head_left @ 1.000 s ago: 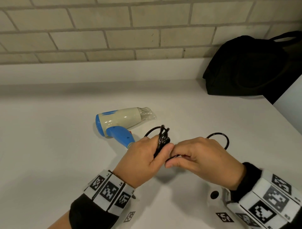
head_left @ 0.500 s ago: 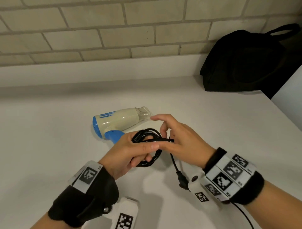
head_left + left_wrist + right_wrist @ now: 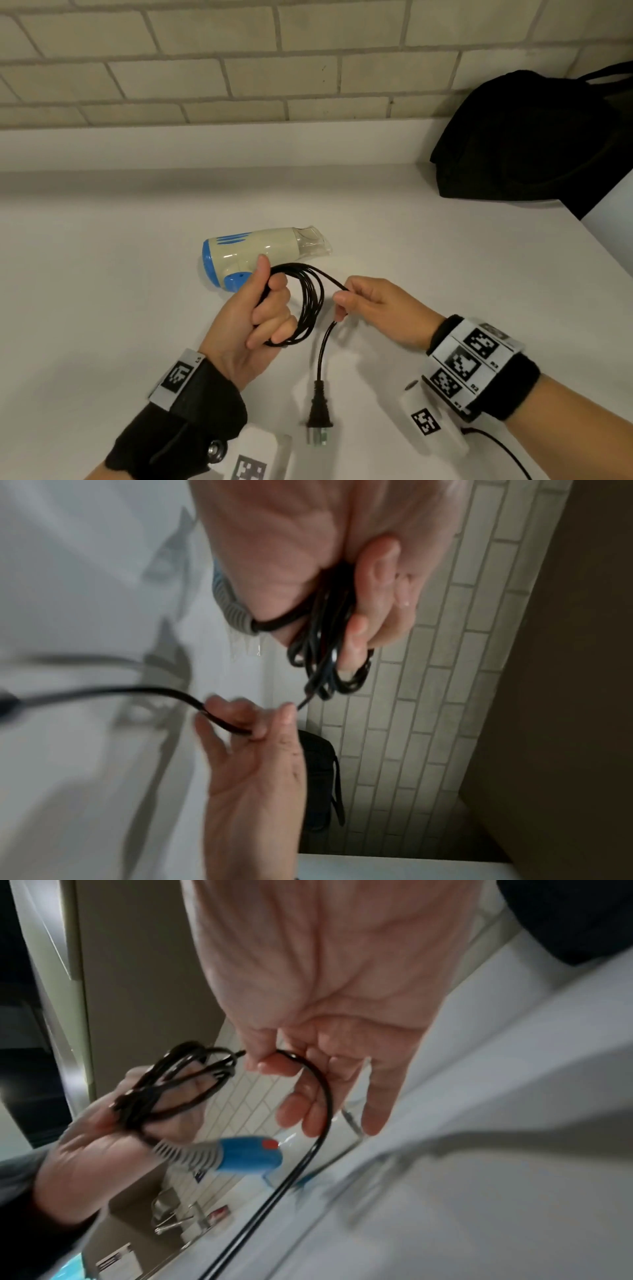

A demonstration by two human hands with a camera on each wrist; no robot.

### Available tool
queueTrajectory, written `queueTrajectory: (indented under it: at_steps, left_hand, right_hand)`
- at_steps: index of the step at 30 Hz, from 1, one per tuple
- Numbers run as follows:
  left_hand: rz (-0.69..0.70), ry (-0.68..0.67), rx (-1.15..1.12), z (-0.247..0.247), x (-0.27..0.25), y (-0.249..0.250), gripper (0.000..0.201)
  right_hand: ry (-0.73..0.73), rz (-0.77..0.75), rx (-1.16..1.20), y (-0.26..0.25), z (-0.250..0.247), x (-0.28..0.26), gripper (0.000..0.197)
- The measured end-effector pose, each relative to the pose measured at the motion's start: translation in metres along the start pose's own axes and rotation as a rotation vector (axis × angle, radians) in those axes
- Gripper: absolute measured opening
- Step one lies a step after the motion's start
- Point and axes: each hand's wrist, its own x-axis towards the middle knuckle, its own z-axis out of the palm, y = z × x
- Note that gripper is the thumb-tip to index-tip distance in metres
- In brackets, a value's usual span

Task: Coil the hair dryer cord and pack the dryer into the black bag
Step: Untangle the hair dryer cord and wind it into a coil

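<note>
A cream and blue hair dryer (image 3: 260, 251) lies on its side on the white counter (image 3: 102, 274), nozzle to the right. My left hand (image 3: 263, 308) grips several black loops of its coiled cord (image 3: 310, 308) just in front of the dryer, thumb up. To the right, my right hand (image 3: 346, 301) pinches the free length of cord (image 3: 308, 1069) between thumb and forefinger. From there the cord drops to the plug (image 3: 320, 411), which hangs near the counter's front. The black bag (image 3: 534, 137) sits at the back right against the wall.
A tiled wall (image 3: 239, 68) with a low white ledge runs along the back of the counter. The counter's right edge (image 3: 603, 246) cuts off diagonally just past the bag. A thin wire (image 3: 503, 448) trails from my right wrist band.
My left hand has turned thumb-up with the coil and my right hand has drawn back to the right, pulling out the free cord. The plug now hangs nearer the front.
</note>
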Motion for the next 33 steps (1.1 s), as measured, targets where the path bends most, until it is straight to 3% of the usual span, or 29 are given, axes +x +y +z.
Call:
queueTrajectory:
  at_steps: [5, 11, 15, 17, 19, 22, 25, 27, 30, 33]
  left_hand:
    - [0.141, 0.139, -0.046, 0.011, 0.000, 0.003, 0.043]
    - [0.306, 0.215, 0.186, 0.032, 0.000, -0.005, 0.044]
    - [0.376, 0.232, 0.194, 0.039, -0.001, 0.003, 0.043]
    - [0.397, 0.245, 0.164, 0.039, 0.000, 0.008, 0.044]
    - [0.419, 0.262, 0.150, 0.039, 0.002, 0.014, 0.046]
    - [0.463, 0.281, 0.224, 0.041, 0.003, 0.019, 0.045]
    - [0.515, 0.285, 0.414, 0.044, 0.005, 0.012, 0.042]
    - [0.547, 0.238, 0.574, 0.043, 0.007, 0.003, 0.026]
    - [0.538, 0.127, 0.935, 0.033, 0.012, -0.011, 0.006]
    - [0.398, 0.011, 1.271, 0.017, 0.010, -0.022, 0.030]
  right_hand:
    - [-0.012, 0.076, 0.310, 0.005, 0.026, -0.003, 0.023]
    - [0.107, 0.164, 0.586, -0.002, 0.047, -0.003, 0.039]
    - [0.042, 0.151, 0.971, -0.003, 0.045, -0.007, 0.034]
    - [0.003, 0.162, 1.001, -0.003, 0.046, -0.013, 0.026]
    - [0.010, 0.196, 0.859, 0.000, 0.049, -0.016, 0.016]
    - [0.070, 0.226, 0.437, 0.004, 0.048, -0.020, 0.024]
    - [0.031, 0.062, -0.233, -0.006, 0.046, -0.025, 0.033]
    - [-0.014, -0.019, -0.568, -0.016, 0.046, -0.030, 0.032]
    - [-0.065, -0.167, -0.811, -0.033, 0.045, -0.038, 0.030]
    - [-0.074, -0.267, -0.898, -0.045, 0.033, -0.049, 0.031]
